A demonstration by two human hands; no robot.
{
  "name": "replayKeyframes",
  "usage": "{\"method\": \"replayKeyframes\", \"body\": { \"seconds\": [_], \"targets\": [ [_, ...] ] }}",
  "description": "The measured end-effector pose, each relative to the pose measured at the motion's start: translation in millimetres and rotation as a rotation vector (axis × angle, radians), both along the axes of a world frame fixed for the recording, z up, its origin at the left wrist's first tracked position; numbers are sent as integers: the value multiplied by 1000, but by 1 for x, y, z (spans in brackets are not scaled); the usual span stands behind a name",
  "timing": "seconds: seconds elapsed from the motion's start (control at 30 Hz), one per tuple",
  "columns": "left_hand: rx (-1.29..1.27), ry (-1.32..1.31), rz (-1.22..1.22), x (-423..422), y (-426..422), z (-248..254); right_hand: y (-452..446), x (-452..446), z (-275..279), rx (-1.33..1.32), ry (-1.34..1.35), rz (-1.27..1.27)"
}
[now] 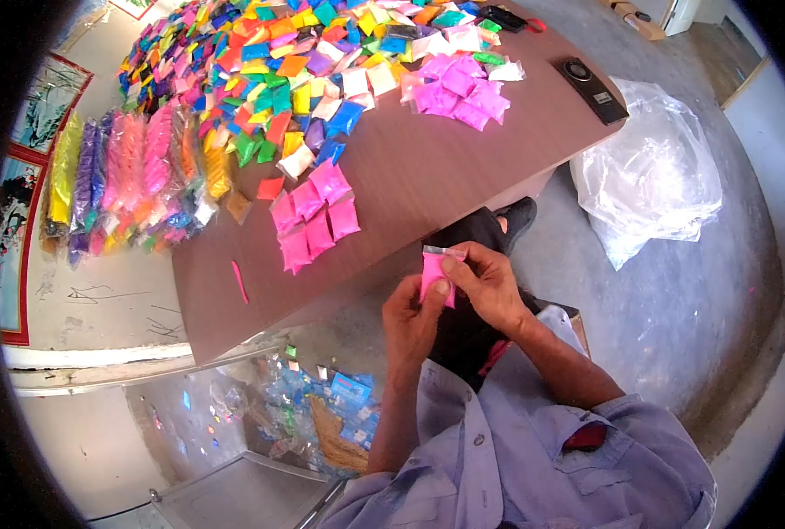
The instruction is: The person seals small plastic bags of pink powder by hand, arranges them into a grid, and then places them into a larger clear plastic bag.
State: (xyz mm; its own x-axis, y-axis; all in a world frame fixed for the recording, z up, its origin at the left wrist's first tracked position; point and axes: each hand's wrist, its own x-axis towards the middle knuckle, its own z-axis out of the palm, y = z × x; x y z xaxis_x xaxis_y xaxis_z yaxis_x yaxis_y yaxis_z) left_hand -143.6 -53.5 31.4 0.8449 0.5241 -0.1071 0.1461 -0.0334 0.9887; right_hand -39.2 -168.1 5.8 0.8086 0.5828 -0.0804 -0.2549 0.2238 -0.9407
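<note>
Both my hands hold one small pink packet (434, 271) with a clear top edge, over my lap in front of the table edge. My left hand (410, 316) grips its lower left side with the thumb across the front. At the upper right, my right hand (489, 286) pinches the packet near its clear edge. On the table nearby lie a group of pink packets (319, 231) in rough rows and a thin pink strip (240, 280). Farther back is a heap of brighter pink-purple packets (458, 88).
A large pile of multicoloured packets (269, 66) covers the far side of the brown table (427, 176). Long filled plastic bags (128, 167) stand at the left. A black scale-like device (589, 88) lies near the right edge. A clear plastic bag (648, 167) sits beyond it.
</note>
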Motion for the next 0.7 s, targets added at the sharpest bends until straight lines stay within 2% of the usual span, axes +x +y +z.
{"method": "replayKeyframes", "body": {
  "seconds": [0.2, 0.4, 0.53, 0.6, 0.7],
  "targets": [
    [-168, -25, 68, 1, 0, -7, 3, 3, -9, 51, 123, -85],
    [-41, -17, 84, -3, 8, -15, 0, 3, 0, -23, 179, 23],
    [-44, 14, 80, -4, 9, -11, 2, 2, -6, -10, 153, 43],
    [-160, -25, 127, 0, 1, -8, 6, 1, -6, -10, 143, -53],
    [-121, 4, 151, 0, 0, -11, 4, 3, -3, -27, 147, -41]
  ]
}}
